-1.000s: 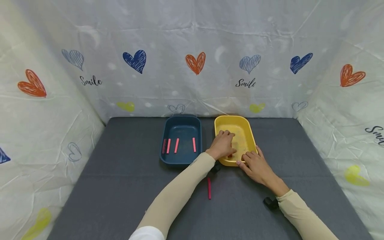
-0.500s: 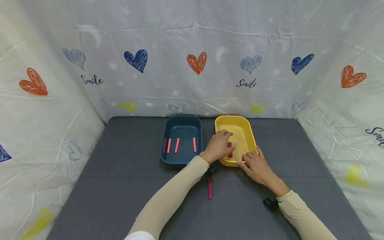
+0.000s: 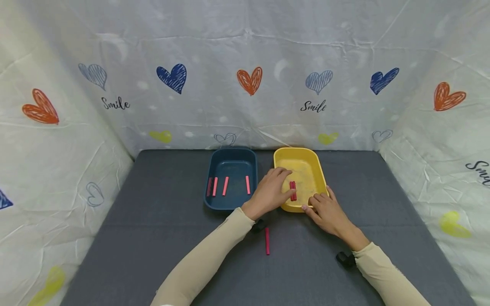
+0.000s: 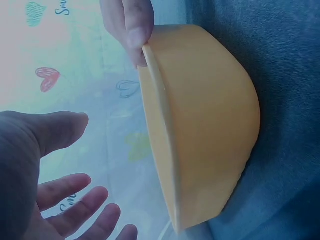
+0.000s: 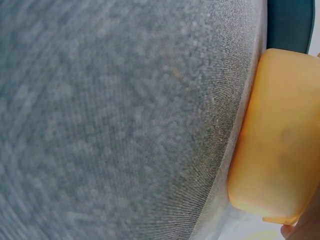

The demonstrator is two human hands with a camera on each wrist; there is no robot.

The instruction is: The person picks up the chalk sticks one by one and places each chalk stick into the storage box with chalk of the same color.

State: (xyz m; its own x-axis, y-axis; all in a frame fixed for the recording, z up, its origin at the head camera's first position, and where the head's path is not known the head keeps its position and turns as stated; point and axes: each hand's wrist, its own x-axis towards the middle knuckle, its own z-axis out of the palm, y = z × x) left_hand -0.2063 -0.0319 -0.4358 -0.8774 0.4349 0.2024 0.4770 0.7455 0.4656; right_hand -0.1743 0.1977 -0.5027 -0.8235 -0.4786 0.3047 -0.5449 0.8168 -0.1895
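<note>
My left hand (image 3: 269, 189) is over the near left side of the yellow tray (image 3: 303, 162), with its fingers apart and nothing held. The left wrist view shows the thumb and fingers of that hand (image 4: 55, 170) spread in the air beside the tray wall (image 4: 210, 115). Two short dark red sticks (image 3: 293, 191) lie side by side in the tray, just right of the left thumb. My right hand (image 3: 325, 212) grips the tray's near right corner, thumb outside and fingertips over the rim. In the right wrist view only a bit of the hand (image 5: 306, 220) shows.
A dark blue tray (image 3: 234, 165) stands left of the yellow one. Several pink sticks (image 3: 225, 186) lie in it, spaced apart. One more red stick (image 3: 267, 241) lies on the grey cloth (image 3: 164, 246) in front of the trays. Behind hangs a printed curtain (image 3: 214, 106).
My left hand has let go and drawn back to the left, uncovering the two red sticks in the yellow tray. The right hand stays at the tray's corner.
</note>
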